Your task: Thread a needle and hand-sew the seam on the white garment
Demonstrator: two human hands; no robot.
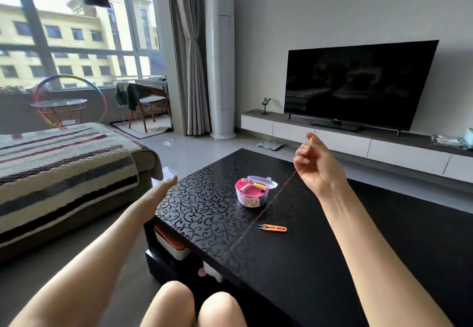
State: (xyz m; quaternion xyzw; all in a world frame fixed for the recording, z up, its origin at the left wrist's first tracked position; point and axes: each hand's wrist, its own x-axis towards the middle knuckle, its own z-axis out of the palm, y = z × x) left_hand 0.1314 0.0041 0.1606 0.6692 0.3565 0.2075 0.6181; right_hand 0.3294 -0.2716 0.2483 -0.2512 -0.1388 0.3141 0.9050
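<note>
bright daylight from the window (76, 32) glares; wide-angle edges bend, left hand (163, 188) blurred.

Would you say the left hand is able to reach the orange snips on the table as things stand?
Probably yes. The left hand is open and holds nothing, and the orange snips lie uncovered on the table. Only the thread held by the right hand crosses the way.

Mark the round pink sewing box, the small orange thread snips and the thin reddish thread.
round pink sewing box (249, 201): head view, front wall.
small orange thread snips (277, 229): head view, orange handle.
thin reddish thread (279, 191): head view, stretch above table.
</note>
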